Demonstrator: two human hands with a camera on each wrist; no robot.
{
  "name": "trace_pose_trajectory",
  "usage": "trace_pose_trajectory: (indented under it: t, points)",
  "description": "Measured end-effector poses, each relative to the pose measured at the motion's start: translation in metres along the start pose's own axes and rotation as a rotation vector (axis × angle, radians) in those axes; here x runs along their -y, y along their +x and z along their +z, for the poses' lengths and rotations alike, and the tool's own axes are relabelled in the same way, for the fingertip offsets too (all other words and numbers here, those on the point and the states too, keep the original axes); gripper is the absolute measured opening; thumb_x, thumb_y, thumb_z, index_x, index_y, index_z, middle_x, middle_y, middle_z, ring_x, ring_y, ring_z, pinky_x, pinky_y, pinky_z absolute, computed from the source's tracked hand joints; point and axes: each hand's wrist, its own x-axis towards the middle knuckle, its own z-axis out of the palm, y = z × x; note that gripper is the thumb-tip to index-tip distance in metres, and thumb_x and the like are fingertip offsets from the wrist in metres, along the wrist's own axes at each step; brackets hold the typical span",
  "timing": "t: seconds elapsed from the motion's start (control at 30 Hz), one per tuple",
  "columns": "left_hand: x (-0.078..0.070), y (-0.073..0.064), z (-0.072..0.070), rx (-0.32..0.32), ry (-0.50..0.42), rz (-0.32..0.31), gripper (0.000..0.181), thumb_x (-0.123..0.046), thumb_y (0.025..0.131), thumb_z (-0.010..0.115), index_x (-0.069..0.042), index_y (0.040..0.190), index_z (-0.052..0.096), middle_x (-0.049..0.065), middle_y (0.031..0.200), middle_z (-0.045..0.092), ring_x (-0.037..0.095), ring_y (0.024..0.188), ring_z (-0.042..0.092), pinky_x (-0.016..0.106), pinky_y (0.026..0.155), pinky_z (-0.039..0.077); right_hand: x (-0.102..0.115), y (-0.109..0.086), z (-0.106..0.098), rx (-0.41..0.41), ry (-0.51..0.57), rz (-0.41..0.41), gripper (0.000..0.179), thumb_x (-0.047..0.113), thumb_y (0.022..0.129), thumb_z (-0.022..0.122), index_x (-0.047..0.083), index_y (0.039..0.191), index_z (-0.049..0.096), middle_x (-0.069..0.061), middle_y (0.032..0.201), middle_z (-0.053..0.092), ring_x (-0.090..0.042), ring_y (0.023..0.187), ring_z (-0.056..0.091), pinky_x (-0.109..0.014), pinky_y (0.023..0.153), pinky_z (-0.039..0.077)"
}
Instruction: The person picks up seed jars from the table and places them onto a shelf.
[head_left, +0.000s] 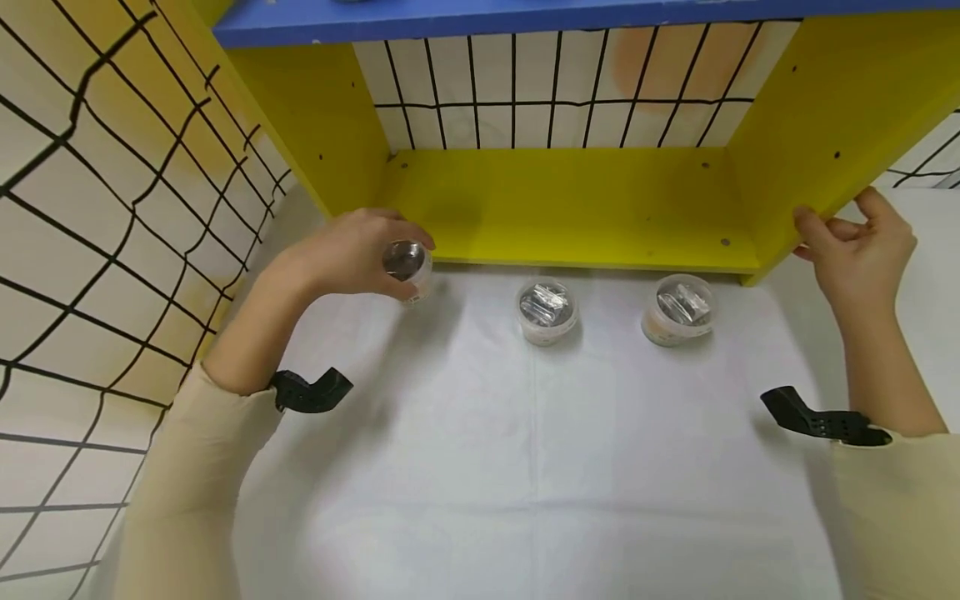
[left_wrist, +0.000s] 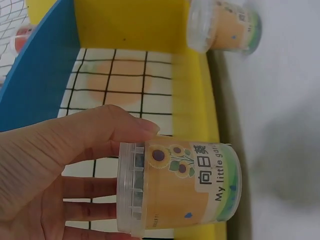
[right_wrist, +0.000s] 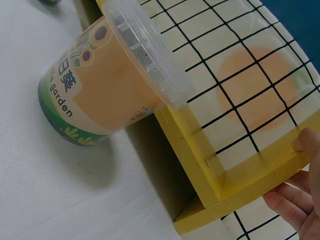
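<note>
My left hand (head_left: 358, 254) grips a clear-lidded plastic cup (left_wrist: 185, 187) round its upper part, in front of the shelf's left end. Its orange label shows sunflowers and "My little garden". Two similar cups stand on the white cloth: a middle cup (head_left: 547, 312) and a right cup (head_left: 678, 310), with silvery packets under their lids. At the right, my right hand (head_left: 862, 250) pinches the front edge of the yellow side panel (head_left: 847, 142) between thumb and fingers. The right wrist view shows the right cup (right_wrist: 110, 80) close by.
The yellow shelf (head_left: 540, 204) has a blue upper board (head_left: 570, 18) across the top. Black wire mesh (head_left: 97, 275) rises along the left side and behind the shelf. White cloth (head_left: 525, 467) covers the table in front. A red-and-white container (left_wrist: 22, 36) sits beyond the blue board.
</note>
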Motion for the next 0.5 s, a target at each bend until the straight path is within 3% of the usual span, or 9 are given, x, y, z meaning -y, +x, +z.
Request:
trace_pose_trajectory:
  t: [0.2, 0.37, 0.5]
  points:
    - [-0.003, 0.013, -0.020, -0.003, 0.043, -0.020, 0.048, -0.028, 0.076, 0.075, -0.016, 0.120, 0.060, 0.008, 0.116, 0.057, 0.023, 0.099, 0.051, 0.037, 0.081, 0.046, 0.001, 0.001, -0.003, -0.005, 0.007, 0.014, 0.044, 0.014, 0.084, 0.065, 0.019, 0.127, 0.055, 0.006, 0.112, 0.064, 0.015, 0.066, 0.058, -0.007, 0.052, 0.045]
    - [0.002, 0.039, -0.038, -0.011, 0.077, -0.049, 0.052, -0.028, 0.078, 0.072, -0.013, 0.125, 0.057, 0.010, 0.125, 0.054, 0.026, 0.108, 0.049, 0.042, 0.090, 0.043, 0.000, 0.001, -0.005, -0.012, 0.004, 0.029, 0.044, 0.016, 0.085, 0.065, 0.021, 0.127, 0.055, 0.005, 0.114, 0.064, 0.015, 0.067, 0.058, -0.006, 0.052, 0.044]
    - [0.013, 0.058, -0.041, 0.030, 0.043, -0.105, 0.055, -0.030, 0.080, 0.070, -0.013, 0.129, 0.053, 0.011, 0.130, 0.050, 0.028, 0.114, 0.044, 0.044, 0.096, 0.039, -0.003, -0.001, -0.004, 0.014, 0.014, 0.023, 0.045, 0.016, 0.085, 0.064, 0.020, 0.129, 0.054, 0.006, 0.114, 0.064, 0.015, 0.068, 0.059, -0.007, 0.053, 0.045]
